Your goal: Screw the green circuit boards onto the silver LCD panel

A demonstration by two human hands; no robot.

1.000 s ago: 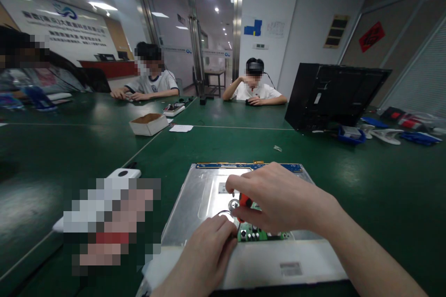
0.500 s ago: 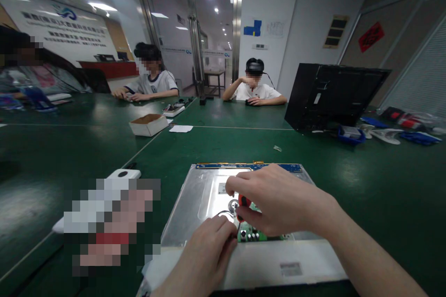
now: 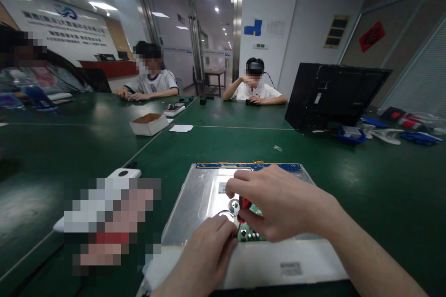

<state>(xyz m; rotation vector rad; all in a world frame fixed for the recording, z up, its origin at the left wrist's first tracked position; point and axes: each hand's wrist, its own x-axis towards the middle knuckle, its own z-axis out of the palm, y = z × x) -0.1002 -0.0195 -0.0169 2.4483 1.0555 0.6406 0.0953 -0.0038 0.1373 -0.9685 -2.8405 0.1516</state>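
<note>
A flat silver display panel (image 3: 184,199) lies face down in front of me, with a green circuit board (image 3: 256,235) on its back. My right hand (image 3: 268,202) is closed round a red and black screwdriver (image 3: 244,204), its thin shaft pointing down at the board's left edge. Beside the shaft's lower end, my left hand (image 3: 214,243) rests with its fingers pressed together. What those left fingertips pinch, if anything, is hidden. A round metal piece (image 3: 233,205) and a dark cable (image 3: 225,212) show left of the screwdriver. My right hand covers much of the board.
Left of the panel lies a white device (image 3: 125,174), partly pixelated. Farther off stand an open white box (image 3: 148,125) and a black monitor (image 3: 334,95). Blue trays (image 3: 351,135) sit on the right of the green table (image 3: 240,141). Several people sit around it.
My right hand and the screwdriver handle have turned and dipped slightly over the board. My left hand stays in place.
</note>
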